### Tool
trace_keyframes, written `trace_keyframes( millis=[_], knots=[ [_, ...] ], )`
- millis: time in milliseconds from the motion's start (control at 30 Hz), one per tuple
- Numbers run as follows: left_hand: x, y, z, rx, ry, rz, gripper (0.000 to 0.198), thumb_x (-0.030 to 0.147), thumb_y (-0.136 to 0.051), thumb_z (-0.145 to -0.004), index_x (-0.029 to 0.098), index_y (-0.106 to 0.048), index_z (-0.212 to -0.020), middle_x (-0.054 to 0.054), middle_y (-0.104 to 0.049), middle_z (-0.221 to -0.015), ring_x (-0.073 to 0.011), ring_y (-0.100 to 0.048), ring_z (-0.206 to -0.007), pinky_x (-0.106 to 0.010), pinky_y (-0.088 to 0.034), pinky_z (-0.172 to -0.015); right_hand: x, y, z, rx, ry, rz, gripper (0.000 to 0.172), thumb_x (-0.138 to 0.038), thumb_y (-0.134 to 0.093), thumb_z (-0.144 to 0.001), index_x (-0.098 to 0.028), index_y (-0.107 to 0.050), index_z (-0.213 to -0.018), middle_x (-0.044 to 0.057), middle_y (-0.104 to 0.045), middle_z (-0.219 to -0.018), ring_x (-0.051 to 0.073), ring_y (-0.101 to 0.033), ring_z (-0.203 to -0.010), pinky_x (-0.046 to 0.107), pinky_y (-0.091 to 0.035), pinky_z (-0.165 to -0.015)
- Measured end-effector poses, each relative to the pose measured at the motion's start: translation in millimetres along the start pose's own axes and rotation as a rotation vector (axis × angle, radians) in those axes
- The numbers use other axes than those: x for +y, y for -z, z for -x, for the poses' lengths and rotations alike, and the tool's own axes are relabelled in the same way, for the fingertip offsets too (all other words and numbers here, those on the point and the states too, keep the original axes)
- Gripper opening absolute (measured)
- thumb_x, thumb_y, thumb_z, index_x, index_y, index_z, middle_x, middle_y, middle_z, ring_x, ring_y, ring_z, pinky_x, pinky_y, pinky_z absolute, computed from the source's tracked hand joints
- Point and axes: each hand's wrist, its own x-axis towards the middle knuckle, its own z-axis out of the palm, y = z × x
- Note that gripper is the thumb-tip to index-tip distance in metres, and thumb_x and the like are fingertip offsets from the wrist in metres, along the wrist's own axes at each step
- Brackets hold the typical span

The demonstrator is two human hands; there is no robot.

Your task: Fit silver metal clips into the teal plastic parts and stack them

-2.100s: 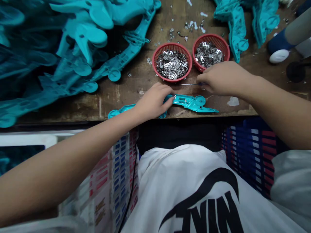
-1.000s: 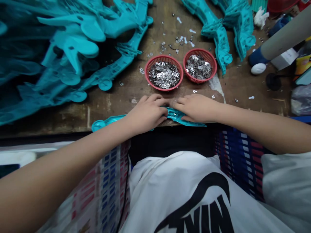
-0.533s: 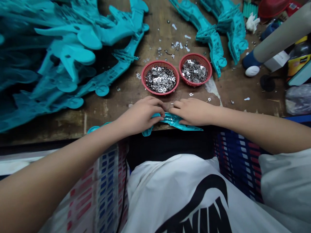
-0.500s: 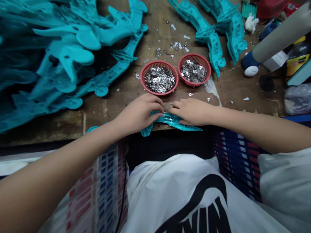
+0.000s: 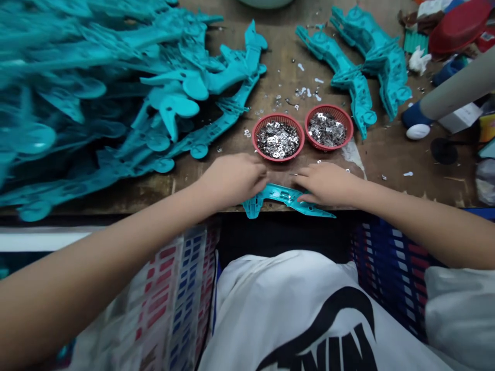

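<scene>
Your left hand (image 5: 234,180) is curling in, fingers bunched by the left part of the teal part (image 5: 279,193); you cannot tell from here whether they are gripping anything. Your right hand (image 5: 328,184) is resting near the part's right end, its fingers bent around a thin rod (image 5: 294,174) whose tip is poking out, thumb lying over the teal plastic. The teal part is lying along the near edge of the worktop (image 5: 390,154), between your hands. Just beyond, two red baskets (image 5: 278,159) are sitting side by side, holding small metal pieces (image 5: 277,140). A teal pile (image 5: 116,103) is spreading at your left.
</scene>
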Motion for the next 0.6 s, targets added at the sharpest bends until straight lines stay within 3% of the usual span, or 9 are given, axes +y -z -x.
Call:
trace_keyframes(
  millis=[33, 100, 133, 200, 333, 433, 500, 600],
  knots=[
    [2, -3.2, 16, -0.056, 0.025, -0.037, 0.043, 0.044, -0.071, -0.118, 0.020, -0.091, -0.147, -0.020, -0.093, -0.146, -0.0460, -0.089, -0.137, -0.052, -0.075, -0.104, 0, -6, 0, 0.025, -0.002, -0.033, 0.061, -0.053, -0.080, -0.128, -0.008, -0.079, -0.168, 0.031, -0.086, -0.156, 0.048, -0.086, -0.140, 0.052, -0.065, -0.110],
    [2, -12.6, 43, -0.118, 0.090, -0.093, 0.076, 0.046, -0.091, -0.108, 0.014, -0.076, -0.175, -0.028, -0.085, -0.167, -0.0525, -0.086, -0.142, -0.058, -0.077, -0.104, -2, -21, -3, 0.082, 0.056, -0.080, 0.086, -0.063, -0.085, -0.123, -0.009, -0.064, -0.187, 0.034, -0.077, -0.172, 0.051, -0.081, -0.149, 0.056, -0.065, -0.117],
    [1, -18.6, 53, -0.133, 0.109, -0.108, 0.093, 0.044, -0.098, -0.102, 0.012, -0.068, -0.184, -0.033, -0.079, -0.174, -0.0555, -0.085, -0.145, -0.061, -0.078, -0.105, -3, -29, -4, 0.113, 0.101, -0.083, 0.098, -0.065, -0.088, -0.120, -0.011, -0.055, -0.195, 0.035, -0.071, -0.180, 0.052, -0.077, -0.154, 0.059, -0.065, -0.119],
    [-4, -31.4, 63, -0.127, 0.112, -0.120, 0.103, 0.035, -0.102, -0.096, 0.013, -0.062, -0.189, -0.037, -0.073, -0.181, -0.0585, -0.082, -0.150, -0.064, -0.079, -0.106, -5, -43, -9, 0.166, 0.172, -0.056, 0.106, -0.059, -0.091, -0.117, -0.016, -0.044, -0.202, 0.034, -0.064, -0.187, 0.052, -0.071, -0.161, 0.062, -0.065, -0.123],
    [-12, -42.1, 58, -0.132, 0.119, -0.023, 0.076, 0.028, -0.090, -0.103, 0.020, -0.072, -0.177, -0.031, -0.085, -0.167, -0.0546, -0.087, -0.146, -0.057, -0.078, -0.101, -8, -50, -16, 0.171, 0.185, -0.073, 0.094, -0.034, -0.079, -0.116, -0.017, -0.043, -0.202, 0.029, -0.072, -0.171, 0.046, -0.078, -0.145, 0.058, -0.068, -0.115],
    [-8, -24.4, 54, -0.161, 0.170, 0.069, 0.056, 0.031, -0.070, -0.114, 0.021, -0.077, -0.168, -0.025, -0.094, -0.144, -0.0525, -0.095, -0.126, -0.057, -0.077, -0.094, -12, -36, -12, 0.159, 0.162, -0.153, 0.095, -0.027, -0.072, -0.113, -0.020, -0.042, -0.203, 0.025, -0.073, -0.168, 0.039, -0.085, -0.120, 0.052, -0.072, -0.101],
    [0, -4.4, 59, 0.011, 0.173, 0.054, 0.058, 0.029, -0.063, -0.114, 0.020, -0.075, -0.170, -0.026, -0.093, -0.141, -0.0525, -0.094, -0.129, -0.062, -0.076, -0.104, -13, -24, -1, 0.231, 0.139, -0.198, 0.096, -0.026, -0.067, -0.112, -0.020, -0.041, -0.203, 0.025, -0.072, -0.168, 0.037, -0.086, -0.117, 0.051, -0.073, -0.099],
    [14, 22.5, 75, 0.527, 0.182, 0.041, 0.060, 0.038, -0.062, -0.118, 0.026, -0.071, -0.175, -0.023, -0.087, -0.157, -0.0543, -0.081, -0.159, -0.080, -0.063, -0.136, 3, -6, 28, 0.462, 0.093, -0.225, 0.096, -0.029, -0.064, -0.112, -0.017, -0.037, -0.204, 0.028, -0.070, -0.176, 0.044, -0.080, -0.148, 0.060, -0.071, -0.121]
  ],
)
